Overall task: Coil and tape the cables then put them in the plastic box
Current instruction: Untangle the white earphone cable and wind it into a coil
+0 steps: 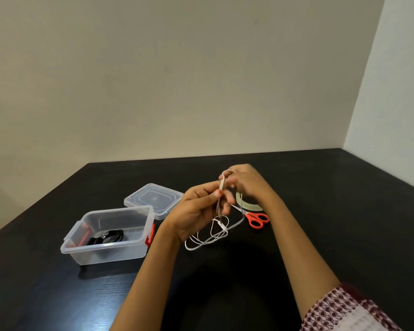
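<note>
A thin white cable [215, 235] hangs in loose loops from both hands down to the black table [320, 211]. My left hand [196, 211] pinches the cable's loops between thumb and fingers. Just behind it, my right hand [244, 180] grips the upper end of the cable and holds a loop of it above the left thumb. The clear plastic box [81, 242] with red latches stands open at the left, and a coiled black cable [108, 236] lies inside it.
The box's clear lid [153, 199] lies flat behind the box. A roll of clear tape [249, 204] and red-handled scissors [256, 219] rest on the table under my right wrist. Walls close the table's far and right sides.
</note>
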